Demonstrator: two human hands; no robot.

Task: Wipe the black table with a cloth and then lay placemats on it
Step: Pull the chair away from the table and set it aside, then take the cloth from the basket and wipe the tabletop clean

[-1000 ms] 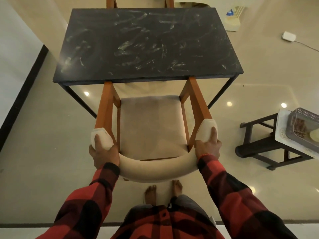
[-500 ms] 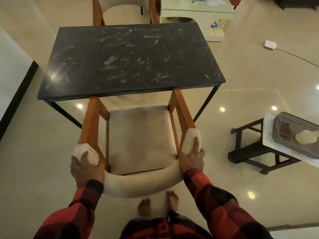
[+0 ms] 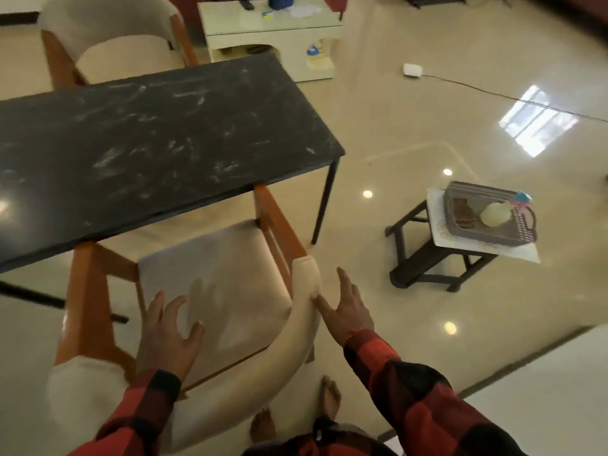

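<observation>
The black table fills the upper left, its top streaked with pale smears. A wooden chair with a cream seat and curved cream back stands tucked half under its near edge. My left hand hovers over the seat with fingers spread, holding nothing. My right hand is spread beside the chair's right armrest pad, its thumb at the cream back. To the right, a grey basket holds a pale yellow cloth, a brown woven stack and a spray bottle.
The basket sits on a white-topped dark stool on the glossy beige floor. A second cream chair stands behind the table, a cream side table beyond it. A white adapter with a cable lies on the floor. My bare feet are below.
Both hands have let go of the chair's back and opened. My view has swung right, bringing the stool and basket further into sight.
</observation>
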